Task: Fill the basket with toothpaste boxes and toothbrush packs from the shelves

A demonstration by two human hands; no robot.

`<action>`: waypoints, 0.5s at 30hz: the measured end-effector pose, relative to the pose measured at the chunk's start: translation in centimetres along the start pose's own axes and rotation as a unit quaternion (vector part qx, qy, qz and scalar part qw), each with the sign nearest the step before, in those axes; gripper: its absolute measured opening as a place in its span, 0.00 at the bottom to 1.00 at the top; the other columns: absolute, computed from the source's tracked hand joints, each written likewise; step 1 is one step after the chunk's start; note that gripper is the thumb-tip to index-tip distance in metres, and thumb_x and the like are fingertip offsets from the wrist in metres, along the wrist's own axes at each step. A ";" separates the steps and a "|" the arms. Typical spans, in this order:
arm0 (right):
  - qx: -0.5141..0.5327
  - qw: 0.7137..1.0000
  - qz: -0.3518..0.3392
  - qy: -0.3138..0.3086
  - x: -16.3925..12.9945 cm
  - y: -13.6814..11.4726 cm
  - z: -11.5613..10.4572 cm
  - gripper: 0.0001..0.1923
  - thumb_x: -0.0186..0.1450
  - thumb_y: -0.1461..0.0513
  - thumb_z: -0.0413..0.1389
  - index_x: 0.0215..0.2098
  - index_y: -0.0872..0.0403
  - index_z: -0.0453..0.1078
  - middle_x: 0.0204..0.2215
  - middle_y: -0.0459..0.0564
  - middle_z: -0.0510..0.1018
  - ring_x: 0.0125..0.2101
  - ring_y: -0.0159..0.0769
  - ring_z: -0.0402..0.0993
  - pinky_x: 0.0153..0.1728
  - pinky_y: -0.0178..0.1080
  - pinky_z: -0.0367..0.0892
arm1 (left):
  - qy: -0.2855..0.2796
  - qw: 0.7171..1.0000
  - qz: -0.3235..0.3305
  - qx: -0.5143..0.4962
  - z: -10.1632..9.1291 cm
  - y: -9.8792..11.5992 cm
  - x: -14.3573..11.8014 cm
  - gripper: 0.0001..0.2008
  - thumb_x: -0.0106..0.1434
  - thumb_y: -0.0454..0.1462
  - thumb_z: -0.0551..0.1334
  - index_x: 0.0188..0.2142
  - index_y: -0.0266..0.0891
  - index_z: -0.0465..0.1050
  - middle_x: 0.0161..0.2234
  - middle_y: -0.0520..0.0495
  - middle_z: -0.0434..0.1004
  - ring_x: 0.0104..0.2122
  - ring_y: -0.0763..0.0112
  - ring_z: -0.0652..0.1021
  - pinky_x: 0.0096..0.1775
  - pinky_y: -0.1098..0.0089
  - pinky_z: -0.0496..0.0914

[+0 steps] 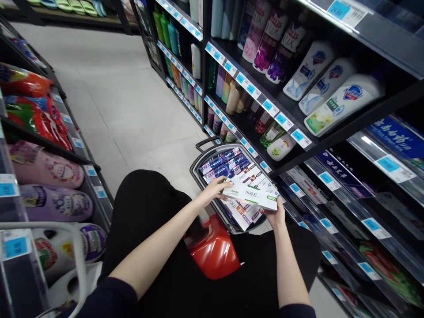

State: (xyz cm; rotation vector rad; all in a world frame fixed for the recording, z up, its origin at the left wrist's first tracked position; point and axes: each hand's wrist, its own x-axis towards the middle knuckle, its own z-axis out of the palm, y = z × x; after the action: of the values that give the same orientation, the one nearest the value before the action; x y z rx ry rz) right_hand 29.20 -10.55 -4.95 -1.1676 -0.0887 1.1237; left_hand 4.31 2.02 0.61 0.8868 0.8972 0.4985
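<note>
My left hand (216, 191) grips the left end of a white toothpaste box (250, 193) with green and grey print. My right hand (277, 213) has its fingers closed round the opposite end. The box is held level above a grey shopping basket (194, 170), which stands on the floor in front of my knees. Rows of dark blue and purple boxes (220, 167) fill the far part of the basket. White boxes with orange and purple labels (245, 216) lie nearer, partly hidden under the held box.
Shelves on the right carry white body wash bottles (344, 104), pink and purple bottles (265, 37) and blue toothpaste boxes (344, 170). To the left, a shelf holds detergent bottles (56, 201) and bags (36, 117). A red plastic stool (215, 251) shows between my legs; tiled floor (109, 88) stretches ahead.
</note>
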 end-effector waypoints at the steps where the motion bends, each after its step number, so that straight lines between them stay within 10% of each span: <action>1: 0.000 1.000 -0.005 -0.003 0.1 0.0 -0.1 0.18 0.57 0.51 0.59 0.41 0.52 0.72 0.39 0.51 0.80 0.40 0.42 0.76 0.33 0.41 0.74 | 0.002 1.000 -0.001 -0.004 -0.1 0.0 0.1 0.23 0.44 0.46 0.70 0.35 0.38 0.66 0.30 0.48 0.73 0.30 0.66 0.75 0.25 0.67 0.75; 10: -0.052 0.999 0.008 0.000 0.9 0.4 -1.3 0.19 0.54 0.50 0.62 0.38 0.52 0.73 0.32 0.50 0.80 0.28 0.37 0.75 0.19 0.34 0.67 | 0.041 0.998 -0.053 0.012 0.2 -1.2 0.8 0.18 0.49 0.49 0.64 0.35 0.42 0.66 0.26 0.54 0.69 0.27 0.71 0.73 0.24 0.70 0.71; 15: -0.041 0.998 0.008 -0.048 0.1 0.0 -0.7 0.20 0.57 0.49 0.60 0.44 0.49 0.71 0.38 0.49 0.79 0.38 0.40 0.74 0.28 0.39 0.72 | 0.084 0.992 -0.009 0.091 0.0 -1.7 1.2 0.14 0.52 0.47 0.60 0.33 0.41 0.68 0.25 0.54 0.68 0.25 0.71 0.71 0.25 0.72 0.66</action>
State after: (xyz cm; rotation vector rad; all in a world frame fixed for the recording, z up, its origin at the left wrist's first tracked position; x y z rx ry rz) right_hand 29.64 -10.96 -5.32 -1.1889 -0.2013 1.1994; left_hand 5.03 1.89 -1.30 1.0129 1.1167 0.4853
